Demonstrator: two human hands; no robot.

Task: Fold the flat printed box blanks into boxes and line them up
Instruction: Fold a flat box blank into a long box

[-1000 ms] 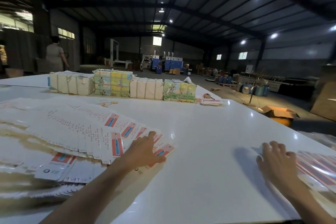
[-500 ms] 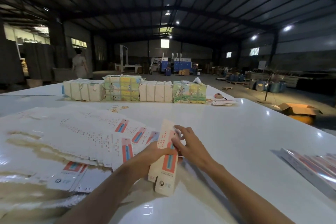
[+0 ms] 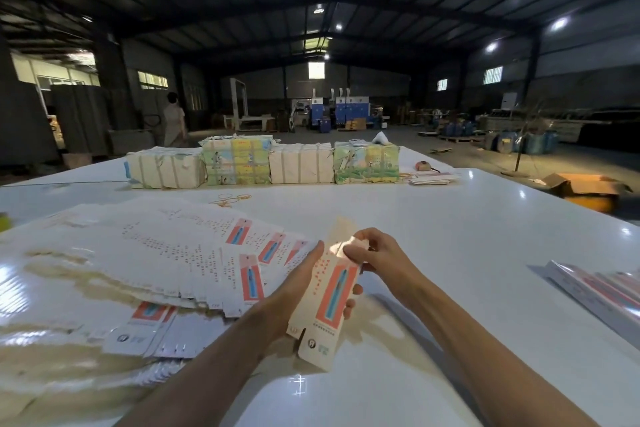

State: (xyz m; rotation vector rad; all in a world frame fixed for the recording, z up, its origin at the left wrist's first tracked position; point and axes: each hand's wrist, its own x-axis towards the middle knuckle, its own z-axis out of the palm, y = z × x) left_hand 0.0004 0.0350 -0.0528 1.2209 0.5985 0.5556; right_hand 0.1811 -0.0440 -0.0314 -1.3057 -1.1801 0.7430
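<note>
The blank stood nearly upright above the table, in front of the person and just right of the fan of flat blanks. The left hand gripped it round the middle, thumb on the near long edge and fingertips curled round the far one. The right hand pinched the top flap between thumb and forefinger. It looked like thin glossy card: very light, stiff along the printed panels but ready to bend at the scored creases, and easy to dent or kink if squeezed across a face. The coating probably made it slippery, so a hold on the long edges seemed safest, with fingertip pressure kept to the flaps and folds. Whether the tube had opened fully could not be told. Finished boxes lay in a row at the right edge, well apart; tied bundles sat along the far side.
</note>
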